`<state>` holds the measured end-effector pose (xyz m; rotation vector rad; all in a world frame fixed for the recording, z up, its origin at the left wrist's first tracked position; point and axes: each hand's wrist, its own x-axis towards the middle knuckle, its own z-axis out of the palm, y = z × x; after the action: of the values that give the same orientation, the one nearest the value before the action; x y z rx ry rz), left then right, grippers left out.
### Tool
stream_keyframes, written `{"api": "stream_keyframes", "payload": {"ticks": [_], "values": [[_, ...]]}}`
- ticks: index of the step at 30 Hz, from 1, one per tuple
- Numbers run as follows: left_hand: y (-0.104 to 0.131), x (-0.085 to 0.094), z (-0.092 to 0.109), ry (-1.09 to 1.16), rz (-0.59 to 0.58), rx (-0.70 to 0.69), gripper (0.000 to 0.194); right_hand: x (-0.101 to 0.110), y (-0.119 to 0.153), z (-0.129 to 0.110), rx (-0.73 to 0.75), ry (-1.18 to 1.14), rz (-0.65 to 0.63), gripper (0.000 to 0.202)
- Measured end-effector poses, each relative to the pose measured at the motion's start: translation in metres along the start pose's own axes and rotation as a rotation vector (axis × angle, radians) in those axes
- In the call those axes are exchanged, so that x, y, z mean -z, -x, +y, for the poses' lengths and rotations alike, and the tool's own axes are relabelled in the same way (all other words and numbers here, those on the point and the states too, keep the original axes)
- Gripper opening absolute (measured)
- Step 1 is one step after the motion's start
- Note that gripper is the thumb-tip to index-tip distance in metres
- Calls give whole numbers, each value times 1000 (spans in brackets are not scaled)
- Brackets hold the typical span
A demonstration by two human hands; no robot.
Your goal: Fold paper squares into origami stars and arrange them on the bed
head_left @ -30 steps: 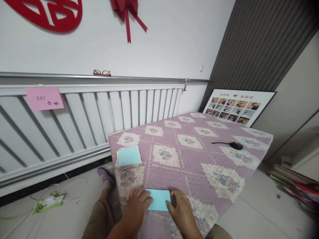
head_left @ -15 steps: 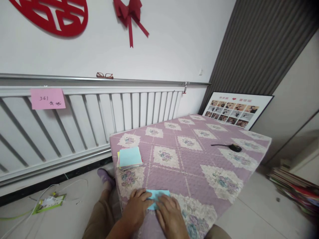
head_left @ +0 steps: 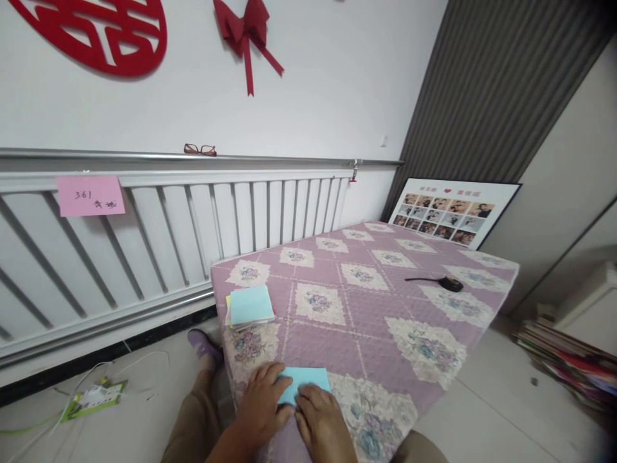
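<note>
A sheet of light blue paper (head_left: 309, 378) lies flat near the close edge of the bed-like surface covered with a purple floral cloth (head_left: 337, 344). My left hand (head_left: 263, 402) grips the paper's left side, fingers bent over it and the thumb on top. With its fingers together, my right hand (head_left: 324, 421) presses on the paper's near right part, holding it down. The near edge of the sheet is hidden under both hands. To the upper left sits a small stack of coloured paper (head_left: 251, 305), light blue on top with yellow and pink edges showing.
A black tape measure (head_left: 452, 283) with a strap lies on the cloth to the right. Behind stand a white radiator (head_left: 284, 215) and a framed photo board (head_left: 448, 209). Glasses (head_left: 200, 150) rest on the pipe. A power strip (head_left: 96, 399) with cables is on the floor.
My right hand has slid slightly toward me and left over the paper, so more of the blue sheet shows. My left hand stays at its left side. The view has shifted a little.
</note>
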<state>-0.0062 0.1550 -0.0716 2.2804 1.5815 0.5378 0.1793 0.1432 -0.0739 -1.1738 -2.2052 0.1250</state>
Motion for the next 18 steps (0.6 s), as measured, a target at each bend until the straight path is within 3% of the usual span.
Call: {"api": "stream_keyframes", "payload": {"ticks": [6, 10, 14, 18], "values": [[-1, -2, 1, 31, 25, 8, 44, -2, 3, 14, -150, -115, 126, 19], [-5, 2, 4, 138, 177, 18, 46, 8, -3, 20, -403, -330, 220, 32], [-21, 29, 19, 334, 435, 188, 23, 41, -30, 13, -662, -445, 266, 53], [-36, 70, 50, 536, 564, 241, 40, 83, -65, -8, -662, -537, 276, 60]]}}
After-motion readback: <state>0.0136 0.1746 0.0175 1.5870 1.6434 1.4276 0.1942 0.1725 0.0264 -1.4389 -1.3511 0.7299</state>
